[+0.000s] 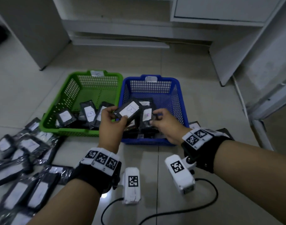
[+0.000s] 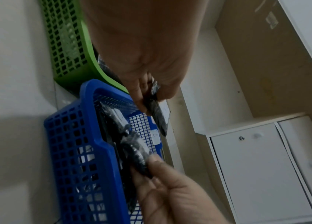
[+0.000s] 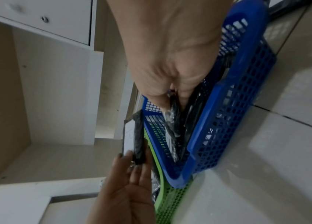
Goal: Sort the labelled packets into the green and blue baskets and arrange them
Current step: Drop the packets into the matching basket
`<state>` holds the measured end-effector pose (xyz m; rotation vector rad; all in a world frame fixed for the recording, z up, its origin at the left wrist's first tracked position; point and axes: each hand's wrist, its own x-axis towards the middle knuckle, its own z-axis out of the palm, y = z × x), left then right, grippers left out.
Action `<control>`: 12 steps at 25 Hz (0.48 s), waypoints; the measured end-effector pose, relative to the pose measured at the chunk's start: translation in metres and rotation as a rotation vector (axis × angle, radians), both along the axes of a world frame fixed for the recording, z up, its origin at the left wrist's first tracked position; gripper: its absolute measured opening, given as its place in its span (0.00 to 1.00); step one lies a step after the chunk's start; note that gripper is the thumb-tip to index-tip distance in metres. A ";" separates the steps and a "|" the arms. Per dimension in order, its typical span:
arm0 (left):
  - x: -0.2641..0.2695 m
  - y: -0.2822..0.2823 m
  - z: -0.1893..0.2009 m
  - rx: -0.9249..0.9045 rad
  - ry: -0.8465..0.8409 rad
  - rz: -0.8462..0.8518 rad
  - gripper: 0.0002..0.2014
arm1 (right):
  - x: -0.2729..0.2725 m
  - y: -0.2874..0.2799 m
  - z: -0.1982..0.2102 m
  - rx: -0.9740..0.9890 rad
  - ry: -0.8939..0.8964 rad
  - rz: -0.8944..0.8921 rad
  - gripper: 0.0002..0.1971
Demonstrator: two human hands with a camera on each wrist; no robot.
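Head view: packet [image 1: 129,111] label "B" | wrist views: packet edge-on

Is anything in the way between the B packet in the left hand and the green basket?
Nothing visible blocks it. The left hand holds the B packet above the seam between the baskets, and the green basket beside it is open on top, with bare floor behind its packets.
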<state>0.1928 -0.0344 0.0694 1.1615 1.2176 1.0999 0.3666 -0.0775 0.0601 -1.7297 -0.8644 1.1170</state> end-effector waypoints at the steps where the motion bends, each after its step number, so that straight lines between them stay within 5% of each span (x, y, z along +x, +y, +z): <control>1: -0.007 0.003 0.000 -0.010 0.010 0.037 0.20 | -0.005 0.003 -0.005 -0.034 -0.122 0.058 0.20; 4: -0.029 0.012 -0.003 0.032 0.085 0.147 0.19 | -0.012 0.004 -0.014 -0.092 -0.534 0.241 0.23; 9: -0.070 0.041 -0.016 0.178 0.309 0.330 0.14 | -0.043 -0.003 -0.011 -0.013 -0.943 0.282 0.23; 12: -0.087 0.056 -0.028 0.187 0.535 0.195 0.23 | -0.064 -0.012 -0.012 -0.100 -1.068 0.530 0.36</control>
